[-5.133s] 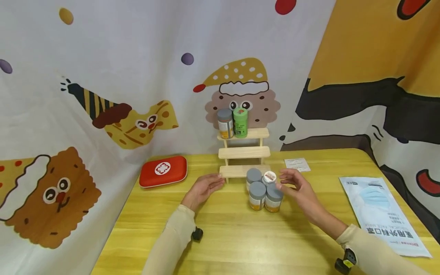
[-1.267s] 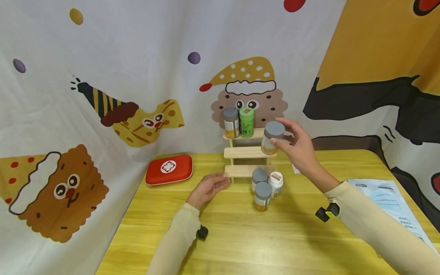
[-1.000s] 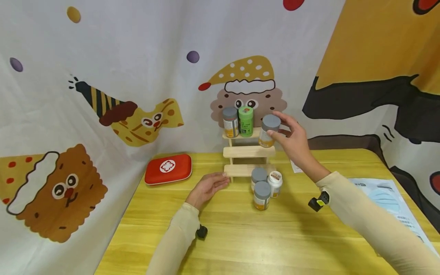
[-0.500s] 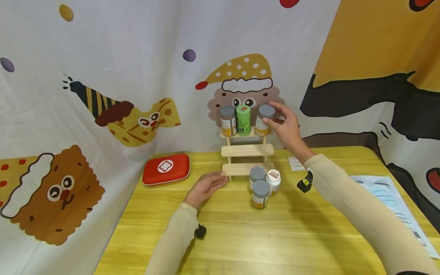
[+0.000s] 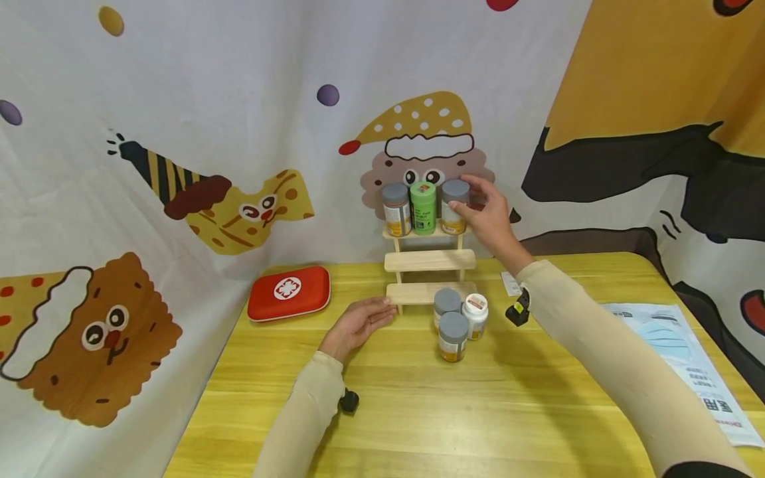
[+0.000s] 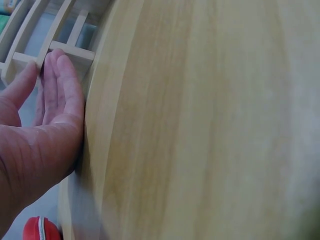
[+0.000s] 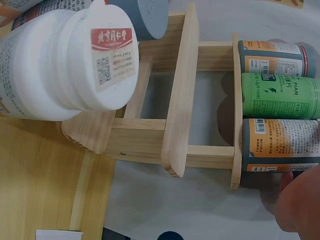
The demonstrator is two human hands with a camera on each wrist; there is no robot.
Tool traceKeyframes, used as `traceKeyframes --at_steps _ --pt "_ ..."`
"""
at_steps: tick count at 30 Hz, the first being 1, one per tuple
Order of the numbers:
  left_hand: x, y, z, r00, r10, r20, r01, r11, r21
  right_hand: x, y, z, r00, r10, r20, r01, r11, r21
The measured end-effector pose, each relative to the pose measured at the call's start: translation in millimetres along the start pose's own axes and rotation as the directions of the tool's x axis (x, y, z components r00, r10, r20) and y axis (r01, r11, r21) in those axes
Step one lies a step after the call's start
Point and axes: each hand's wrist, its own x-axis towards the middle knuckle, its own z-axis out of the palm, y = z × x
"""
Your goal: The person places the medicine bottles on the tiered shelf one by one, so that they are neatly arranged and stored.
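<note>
My right hand [image 5: 493, 218] holds a grey-lidded pill bottle [image 5: 453, 219] between thumb and fingers at the right end of the top step of a small wooden tiered shelf [image 5: 429, 261]. To its left on that step stand a green bottle [image 5: 424, 212] and another grey-lidded bottle [image 5: 397, 214]. In the right wrist view the held bottle [image 7: 280, 142] stands close beside the green one, its base at the step. My left hand [image 5: 357, 324] touches the left end of the lowest step, fingers nearly straight; the left wrist view shows these fingertips [image 6: 56, 57] against the wood.
In front of the shelf's lowest step stand two grey-lidded bottles [image 5: 453, 338] and a white bottle [image 5: 476, 318]. A red first-aid case [image 5: 289, 294] lies left of the shelf. A face-mask packet [image 5: 687, 365] and a small paper slip [image 5: 510, 284] lie to the right.
The right hand has carried a grey-lidded bottle from the table group up to the top step and then slid it slightly left toward the green bottle. The left hand has stayed at the shelf.
</note>
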Motion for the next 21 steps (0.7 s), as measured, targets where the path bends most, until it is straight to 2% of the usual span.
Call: traceKeyframes --at_steps 10,21 --pt "-0.1 -2.3 -0.7 1.000 0.004 0.005 -0.004 1.000 0.005 -0.1 5 13 0.998 0.048 -0.047 -0.051 0.998 -0.043" --pt "0.3 -2.7 -0.5 1.000 0.019 -0.008 -0.019 1.000 -0.007 -4.0 3 24 0.991 0.018 -0.135 -0.027 0.997 -0.068"
